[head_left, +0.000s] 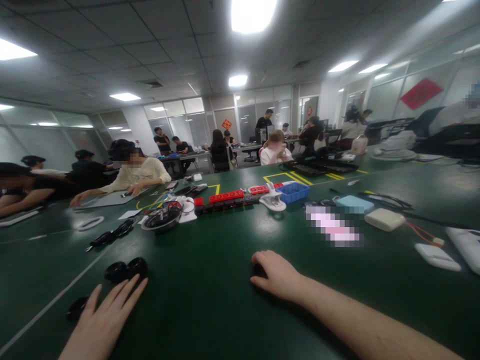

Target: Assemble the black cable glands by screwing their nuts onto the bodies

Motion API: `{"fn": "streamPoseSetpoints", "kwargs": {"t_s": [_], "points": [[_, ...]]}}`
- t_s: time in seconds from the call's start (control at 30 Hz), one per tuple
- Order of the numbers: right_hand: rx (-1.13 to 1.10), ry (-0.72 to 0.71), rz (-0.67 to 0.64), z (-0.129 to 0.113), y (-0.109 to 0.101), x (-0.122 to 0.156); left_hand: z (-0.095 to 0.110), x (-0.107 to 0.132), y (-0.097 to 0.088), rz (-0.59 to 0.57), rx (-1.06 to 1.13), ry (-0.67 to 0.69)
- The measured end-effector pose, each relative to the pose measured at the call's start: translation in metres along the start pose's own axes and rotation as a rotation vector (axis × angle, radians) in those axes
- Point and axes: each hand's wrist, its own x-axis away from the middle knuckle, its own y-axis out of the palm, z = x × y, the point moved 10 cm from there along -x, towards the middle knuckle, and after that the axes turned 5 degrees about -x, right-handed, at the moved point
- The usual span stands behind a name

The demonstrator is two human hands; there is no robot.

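Observation:
My left hand [103, 320] lies flat on the dark green table [210, 290] at the lower left, fingers stretched out and apart, holding nothing. Its fingertips reach close to two round black discs [126, 269], and a third black disc [77, 308] lies just left of it. My right hand [277, 274] rests on the table at centre, fingers curled downward over a small dark thing that I cannot make out. My bare right forearm runs off to the lower right.
Further back lie a row of red and black blocks [225, 199], a blue basket [293, 192], a white clamp-like tool [273, 200], a bowl of cables [163, 218], black cables [112, 234] and white boxes [385, 219]. Several people sit at left and behind.

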Motion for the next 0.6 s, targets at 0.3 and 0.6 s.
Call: {"fn": "streamPoseSetpoints", "kwargs": {"t_s": [0.3, 0.6], "points": [[-0.002, 0.023, -0.009, 0.0, -0.001, -0.002, 0.116, 0.036, -0.047, 0.437, -0.153, 0.443], [-0.066, 0.024, 0.042, 0.007, -0.001, -0.003, 0.209, 0.008, -0.085, 0.421, 0.137, 0.568]]}}
